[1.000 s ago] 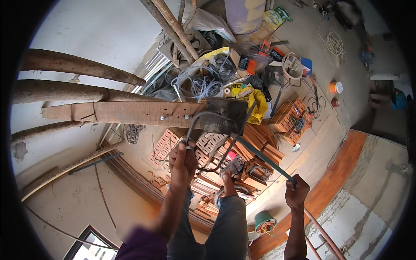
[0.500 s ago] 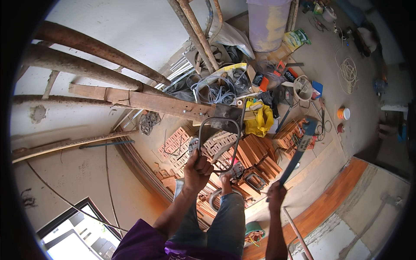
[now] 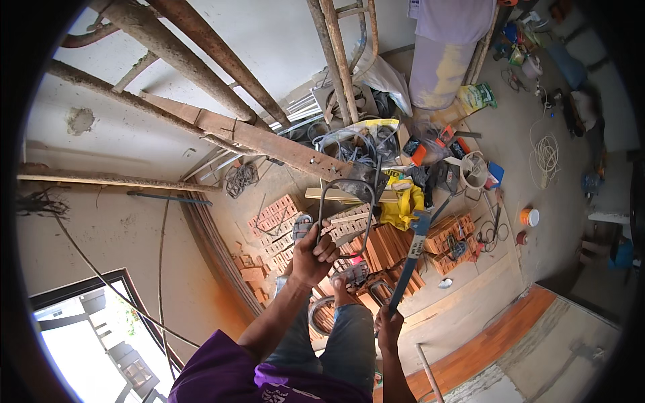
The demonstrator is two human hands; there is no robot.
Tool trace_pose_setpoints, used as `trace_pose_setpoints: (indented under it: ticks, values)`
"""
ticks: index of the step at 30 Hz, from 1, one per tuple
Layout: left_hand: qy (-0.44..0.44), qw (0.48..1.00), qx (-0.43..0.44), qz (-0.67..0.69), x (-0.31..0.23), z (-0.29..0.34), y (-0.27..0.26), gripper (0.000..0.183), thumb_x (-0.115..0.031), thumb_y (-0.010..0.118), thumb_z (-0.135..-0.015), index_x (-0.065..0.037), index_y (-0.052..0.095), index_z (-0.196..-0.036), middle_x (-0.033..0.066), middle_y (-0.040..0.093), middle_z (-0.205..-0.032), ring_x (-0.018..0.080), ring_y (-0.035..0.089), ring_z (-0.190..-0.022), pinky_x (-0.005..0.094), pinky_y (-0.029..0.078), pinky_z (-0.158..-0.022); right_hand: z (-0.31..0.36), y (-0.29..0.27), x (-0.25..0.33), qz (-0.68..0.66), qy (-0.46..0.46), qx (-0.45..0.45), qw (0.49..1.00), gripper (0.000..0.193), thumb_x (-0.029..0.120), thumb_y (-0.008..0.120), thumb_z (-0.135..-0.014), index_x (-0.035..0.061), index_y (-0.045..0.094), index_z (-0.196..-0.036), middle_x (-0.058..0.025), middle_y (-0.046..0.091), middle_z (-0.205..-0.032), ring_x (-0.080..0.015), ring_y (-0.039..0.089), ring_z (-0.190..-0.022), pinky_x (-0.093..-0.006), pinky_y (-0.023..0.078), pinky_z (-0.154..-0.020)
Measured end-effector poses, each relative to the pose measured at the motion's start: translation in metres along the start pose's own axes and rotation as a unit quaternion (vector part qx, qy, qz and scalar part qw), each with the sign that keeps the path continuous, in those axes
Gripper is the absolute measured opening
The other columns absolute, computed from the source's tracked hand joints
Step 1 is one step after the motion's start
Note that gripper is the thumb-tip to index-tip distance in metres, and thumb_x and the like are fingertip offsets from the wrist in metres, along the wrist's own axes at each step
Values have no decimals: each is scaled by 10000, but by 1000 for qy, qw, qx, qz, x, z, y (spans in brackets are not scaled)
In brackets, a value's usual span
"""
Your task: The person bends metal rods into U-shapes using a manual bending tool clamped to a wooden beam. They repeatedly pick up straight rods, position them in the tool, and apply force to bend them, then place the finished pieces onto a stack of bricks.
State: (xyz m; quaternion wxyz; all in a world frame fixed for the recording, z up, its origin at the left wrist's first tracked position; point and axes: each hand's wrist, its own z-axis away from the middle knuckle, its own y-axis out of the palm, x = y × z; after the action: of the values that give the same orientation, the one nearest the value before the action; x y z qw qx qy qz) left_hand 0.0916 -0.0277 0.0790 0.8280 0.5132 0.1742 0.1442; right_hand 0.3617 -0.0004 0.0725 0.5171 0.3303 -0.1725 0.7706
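Note:
My left hand (image 3: 316,256) is closed round one side of a dark bent metal rod loop (image 3: 369,228), roughly rectangular with rounded corners. The loop's far end overlaps the dark block (image 3: 357,185) at the tip of a brown wooden plank (image 3: 269,142); whether they touch I cannot tell. Bolts stick out of the plank near that block. In my right hand (image 3: 388,329) is a long blue tool (image 3: 406,274) with a wider head and a pale label on its shaft. Its head points away from me, to the right of the loop.
Below lie stacks of perforated bricks (image 3: 277,213) and reddish slabs (image 3: 388,250). Rusty scaffold pipes (image 3: 181,64) lean on the left. Bags, a yellow bag (image 3: 401,207), a bucket (image 3: 474,168) and a purple-grey barrel (image 3: 438,77) crowd the far side. A coiled cable (image 3: 545,153) lies right.
My right hand has brought the blue tool leftward, closer to the loop. My left hand still grips the loop. The whole view has shifted, so the surroundings sit differently.

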Motion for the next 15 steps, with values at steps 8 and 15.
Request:
trace_pose_setpoints:
  ticks: [8, 15]
  values:
    - [205, 478, 32, -854, 21, -6, 25, 256, -211, 653, -869, -91, 677, -1094, 158, 655, -690, 298, 651, -600, 393, 495, -529, -14, -15, 25, -8, -22, -40, 999, 368, 331, 662, -907, 91, 432, -748, 57, 353, -552, -41, 330, -444, -226, 278, -419]
    - [120, 368, 3, -922, 45, -39, -11, 322, -211, 568, -896, -137, 598, -1208, 154, 664, -718, 357, 647, -620, 465, 497, -527, -6, -4, 13, -10, -2, -55, 998, 374, 322, 679, -899, 114, 406, -751, 58, 348, -570, -31, 314, -445, -213, 262, -406]
